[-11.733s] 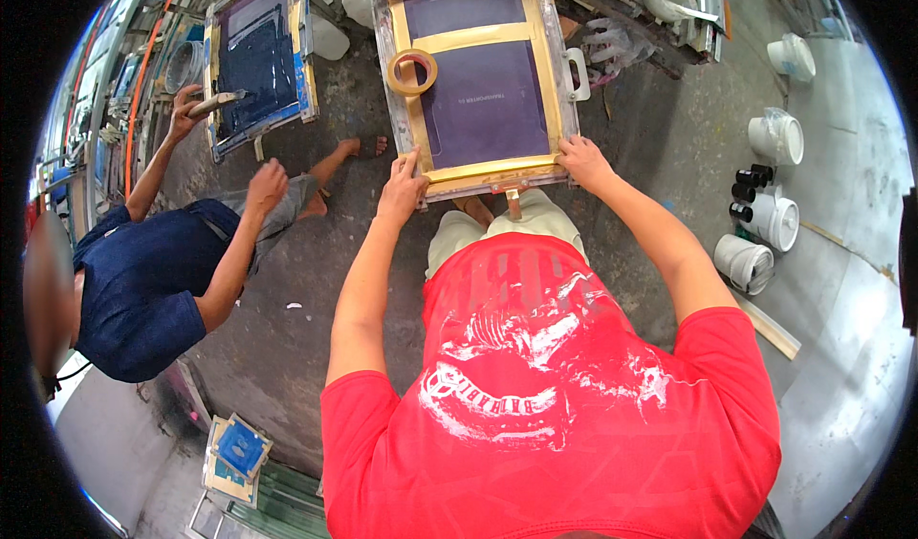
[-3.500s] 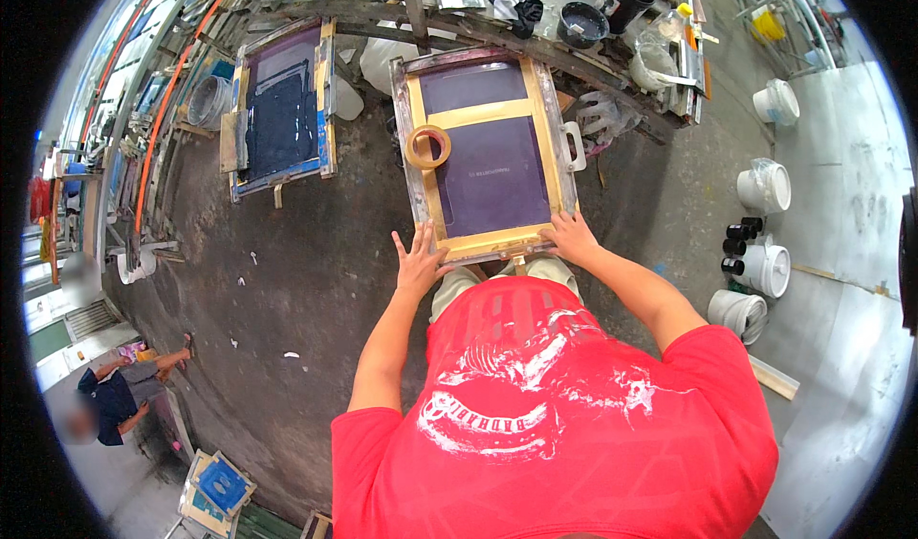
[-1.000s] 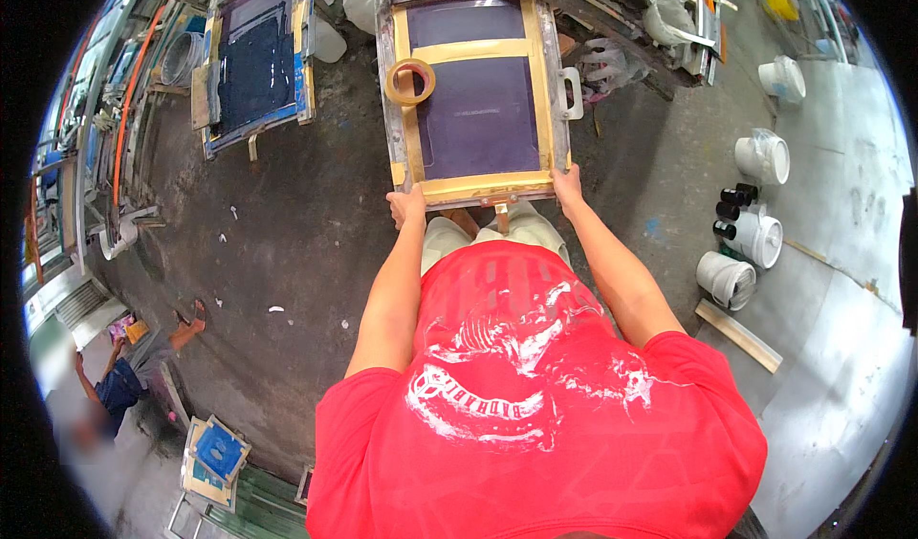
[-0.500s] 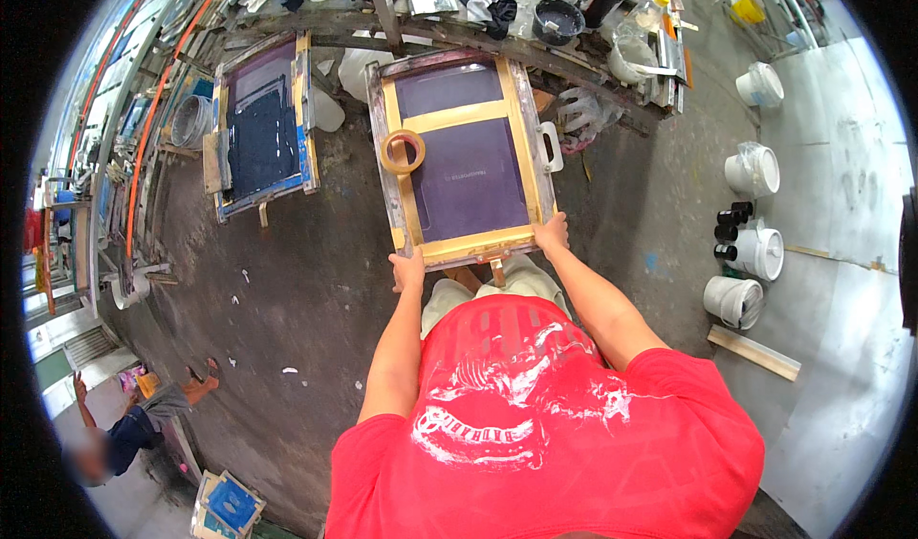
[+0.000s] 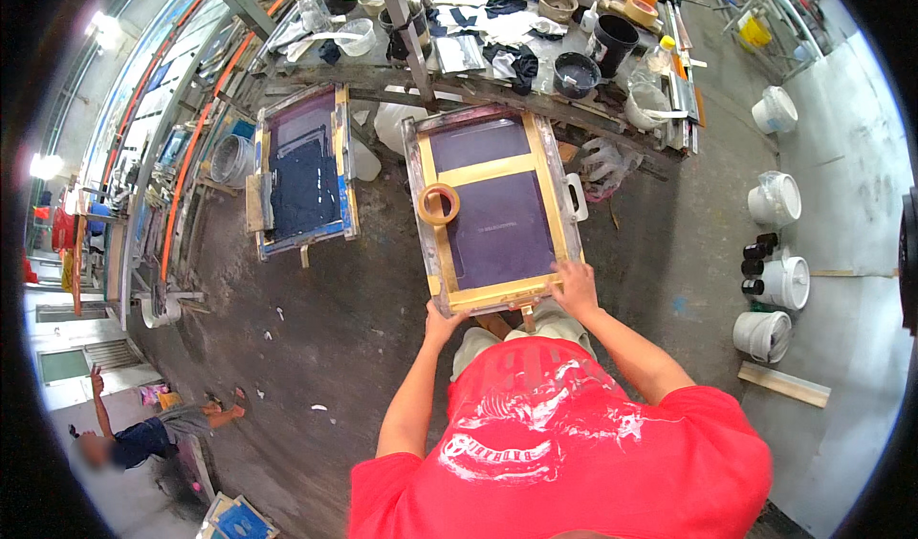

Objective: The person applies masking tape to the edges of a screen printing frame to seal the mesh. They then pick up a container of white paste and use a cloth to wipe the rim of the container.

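Observation:
A silk-screen frame [image 5: 543, 161] lies in front of me, its dark purple mesh bordered and crossed by strips of tan tape. My left hand [image 5: 445, 324] grips the near left corner, with some fingers hidden beneath the wood. Over the near right corner rests my right hand [image 5: 576, 290], its fingers spread on the taped border. A roll of tan tape [image 5: 424, 204] lies flat on the left side of the frame, partly over the mesh. Under the near edge, a small wooden piece [image 5: 528, 318] sticks out towards me.
Another screen frame [image 5: 346, 161] with dark ink stands to the left. Beyond, a cluttered bench [image 5: 478, 82] carries rags, a black tub [image 5: 577, 75] and cups. White buckets [image 5: 773, 199] line the right wall. A person [image 5: 143, 443] is at the far lower left.
The view has tilted up, showing more of the bench. My right hand has shifted from the frame's right side onto its near right corner. The left hand still holds its corner.

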Demonstrator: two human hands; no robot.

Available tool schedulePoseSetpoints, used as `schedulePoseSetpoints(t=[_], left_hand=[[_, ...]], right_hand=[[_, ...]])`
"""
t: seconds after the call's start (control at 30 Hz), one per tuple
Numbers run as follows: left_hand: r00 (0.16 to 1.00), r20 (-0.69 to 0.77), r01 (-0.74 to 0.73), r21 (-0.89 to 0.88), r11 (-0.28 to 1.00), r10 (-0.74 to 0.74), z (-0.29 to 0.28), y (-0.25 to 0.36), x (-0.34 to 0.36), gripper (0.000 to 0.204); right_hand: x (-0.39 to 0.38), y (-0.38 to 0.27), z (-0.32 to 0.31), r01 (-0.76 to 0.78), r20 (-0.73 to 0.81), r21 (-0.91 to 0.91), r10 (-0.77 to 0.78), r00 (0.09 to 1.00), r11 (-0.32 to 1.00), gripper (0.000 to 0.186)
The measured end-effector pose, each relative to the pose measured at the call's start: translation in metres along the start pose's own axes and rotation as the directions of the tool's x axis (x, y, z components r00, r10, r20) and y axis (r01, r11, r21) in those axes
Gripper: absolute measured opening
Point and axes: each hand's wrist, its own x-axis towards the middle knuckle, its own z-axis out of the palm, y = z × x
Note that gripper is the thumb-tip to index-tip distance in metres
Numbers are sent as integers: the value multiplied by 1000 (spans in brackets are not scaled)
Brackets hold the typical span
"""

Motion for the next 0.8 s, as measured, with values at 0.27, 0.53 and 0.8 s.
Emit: schedulePoseSetpoints(t=[0.27,0.53,0.8], left_hand=[[977,163,35,500,866,-134,-24,27,1,97],[962,212,18,585,811,-175,-17,13,9,99],[954,212,48,584,810,-210,-13,-1,18,107]], right_hand=[[32,-87,42,165,416,118,-199,887,979,70],[51,-165,82,364,458,175,-402,793,915,49],[52,-204,97,545,516,-98,-425,743,833,38]])
